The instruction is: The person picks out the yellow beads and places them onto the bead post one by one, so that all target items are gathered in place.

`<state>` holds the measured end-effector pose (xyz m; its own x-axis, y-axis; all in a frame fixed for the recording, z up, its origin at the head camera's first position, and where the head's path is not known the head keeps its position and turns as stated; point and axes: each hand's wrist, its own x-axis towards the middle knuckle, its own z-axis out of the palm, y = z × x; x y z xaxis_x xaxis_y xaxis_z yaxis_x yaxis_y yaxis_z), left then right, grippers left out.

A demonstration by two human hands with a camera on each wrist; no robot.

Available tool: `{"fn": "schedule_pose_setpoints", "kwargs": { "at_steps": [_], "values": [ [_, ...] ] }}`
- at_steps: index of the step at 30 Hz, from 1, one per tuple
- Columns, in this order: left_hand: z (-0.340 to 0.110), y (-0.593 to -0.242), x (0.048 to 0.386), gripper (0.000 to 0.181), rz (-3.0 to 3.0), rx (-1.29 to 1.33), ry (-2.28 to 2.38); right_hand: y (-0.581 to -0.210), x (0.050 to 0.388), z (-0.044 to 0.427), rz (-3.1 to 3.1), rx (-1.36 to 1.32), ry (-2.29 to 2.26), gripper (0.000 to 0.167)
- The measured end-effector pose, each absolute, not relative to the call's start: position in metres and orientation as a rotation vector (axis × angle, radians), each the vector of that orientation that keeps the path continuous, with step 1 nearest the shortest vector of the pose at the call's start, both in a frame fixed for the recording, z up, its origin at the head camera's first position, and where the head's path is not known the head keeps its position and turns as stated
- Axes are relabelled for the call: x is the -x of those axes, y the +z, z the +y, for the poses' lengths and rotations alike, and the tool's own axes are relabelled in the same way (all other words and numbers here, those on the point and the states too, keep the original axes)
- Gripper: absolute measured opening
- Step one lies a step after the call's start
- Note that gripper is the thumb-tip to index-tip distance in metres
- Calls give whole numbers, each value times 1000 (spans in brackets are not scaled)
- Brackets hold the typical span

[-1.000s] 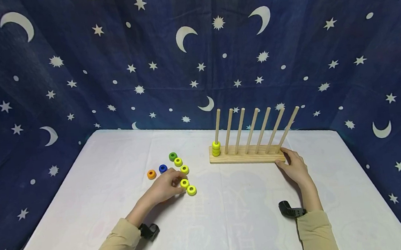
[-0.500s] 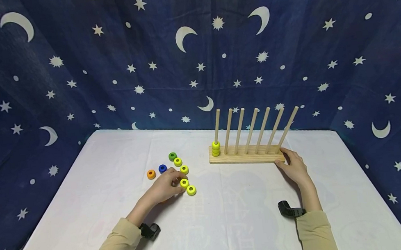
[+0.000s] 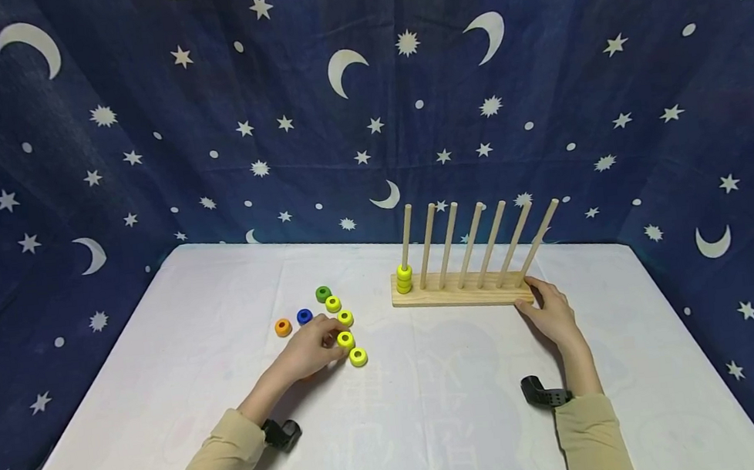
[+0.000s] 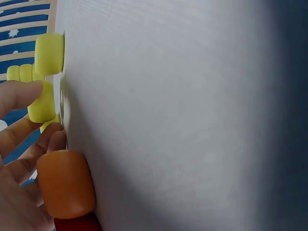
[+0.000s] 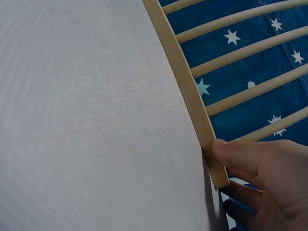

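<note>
My left hand (image 3: 309,349) pinches a yellow bead (image 4: 42,103) between thumb and fingers; the left wrist view shows it slightly off the white table. Another yellow bead (image 3: 358,357) lies just in front of it, and two more yellow beads, including one (image 3: 345,318), lie beyond the fingers. At the right end of a wooden peg rack (image 3: 454,297), my right hand (image 3: 554,314) grips the base, thumb on the near side in the right wrist view. Upright pegs stand along the base. Stacked yellow beads (image 3: 404,279) sit on the leftmost peg.
Around the left hand lie a green bead (image 3: 323,294), a blue bead (image 3: 305,316) and an orange bead (image 3: 283,327). Near the left palm are another orange bead (image 4: 66,184) and a red one (image 4: 79,223). A star-and-moon cloth (image 3: 363,112) hangs behind the table.
The yellow bead in my left hand has risen slightly from the table. My right hand stays on the rack's end, and the view has shifted a little.
</note>
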<state>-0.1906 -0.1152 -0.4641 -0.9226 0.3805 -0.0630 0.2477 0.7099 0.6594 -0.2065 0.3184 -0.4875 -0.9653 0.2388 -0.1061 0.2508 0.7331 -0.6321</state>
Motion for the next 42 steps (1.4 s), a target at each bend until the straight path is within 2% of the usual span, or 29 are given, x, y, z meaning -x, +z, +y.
{"fn": "schedule_pose_setpoints", "kwargs": {
  "at_steps": [23,42],
  "values": [
    [-116,-448,192,37,2745,-350,1228,-487,207,317,2916,-414,-1055,65],
    [-110,-431,201,33,2788,-312,1353,-486,205,317,2930,-387,-1043,65]
  ]
}}
